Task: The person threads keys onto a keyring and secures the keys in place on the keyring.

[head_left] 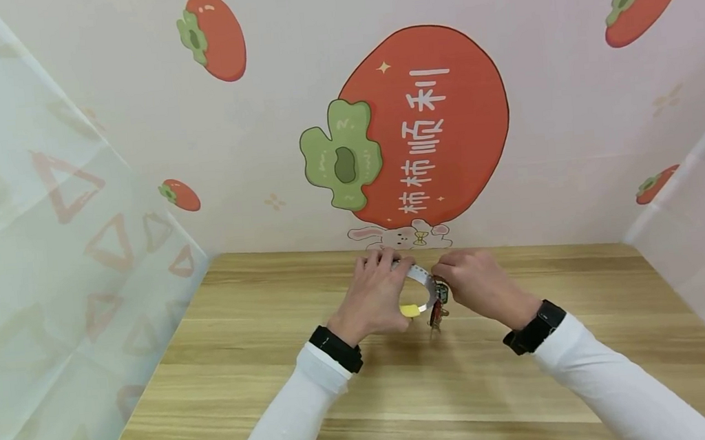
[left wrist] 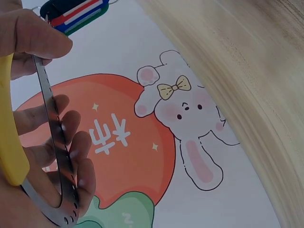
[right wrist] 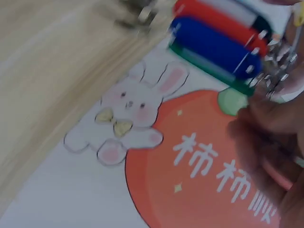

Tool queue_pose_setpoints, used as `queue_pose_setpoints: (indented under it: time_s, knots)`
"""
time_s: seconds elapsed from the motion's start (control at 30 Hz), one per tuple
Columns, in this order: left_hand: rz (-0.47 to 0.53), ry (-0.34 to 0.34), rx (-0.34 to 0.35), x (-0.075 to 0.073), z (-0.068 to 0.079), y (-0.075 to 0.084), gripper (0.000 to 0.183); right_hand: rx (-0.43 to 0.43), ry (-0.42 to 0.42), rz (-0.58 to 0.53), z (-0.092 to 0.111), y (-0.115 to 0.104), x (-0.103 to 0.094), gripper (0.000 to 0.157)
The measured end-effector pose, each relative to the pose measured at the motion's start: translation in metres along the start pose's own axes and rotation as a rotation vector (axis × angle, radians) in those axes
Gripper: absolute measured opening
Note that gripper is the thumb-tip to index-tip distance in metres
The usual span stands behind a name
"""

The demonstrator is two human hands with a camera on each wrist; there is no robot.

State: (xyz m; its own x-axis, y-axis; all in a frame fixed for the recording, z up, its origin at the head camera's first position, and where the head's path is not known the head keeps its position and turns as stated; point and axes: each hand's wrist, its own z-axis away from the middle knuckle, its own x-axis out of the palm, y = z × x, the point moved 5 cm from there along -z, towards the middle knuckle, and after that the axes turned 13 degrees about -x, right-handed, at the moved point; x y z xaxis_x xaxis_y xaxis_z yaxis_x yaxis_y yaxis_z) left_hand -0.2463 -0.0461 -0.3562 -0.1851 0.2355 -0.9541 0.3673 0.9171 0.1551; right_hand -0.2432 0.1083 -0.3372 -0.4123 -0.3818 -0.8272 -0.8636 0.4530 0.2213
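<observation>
My left hand (head_left: 374, 298) holds a round metal hoop (head_left: 420, 275) with a yellow grip (head_left: 409, 310), fingers curled about its left side. In the left wrist view the hoop is a flat band (left wrist: 51, 107) with a row of small holes, beside the yellow grip. At the hoop's right edge, my right hand (head_left: 472, 283) pinches with thumb and fingers, the pinched part hidden. Below that hand hang coloured key tags (right wrist: 216, 45) in red, blue and green, with small metal rings (right wrist: 275, 66). Blurred keys (right wrist: 137, 14) dangle beyond the tags.
Both hands are over a wood-grain table (head_left: 266, 392), near its back edge. Behind it stands a white wall (head_left: 279, 81) printed with persimmons and a rabbit. Pale side panels (head_left: 65, 284) rise at left and right. Black bands (head_left: 335, 348) circle both wrists.
</observation>
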Motion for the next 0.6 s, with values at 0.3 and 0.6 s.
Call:
queue_pose_setpoints:
  time_s: [0.3,0.6]
  knots:
    - [0.005,-0.004,0.008,0.002,-0.001,-0.001,0.084,0.235,-0.056,-0.273,0.008,0.016,0.004,0.010]
    - [-0.004,-0.022,0.011,0.005,0.000,0.001,0.082,0.358,-0.151,-0.343,0.007,0.020,0.004,0.004]
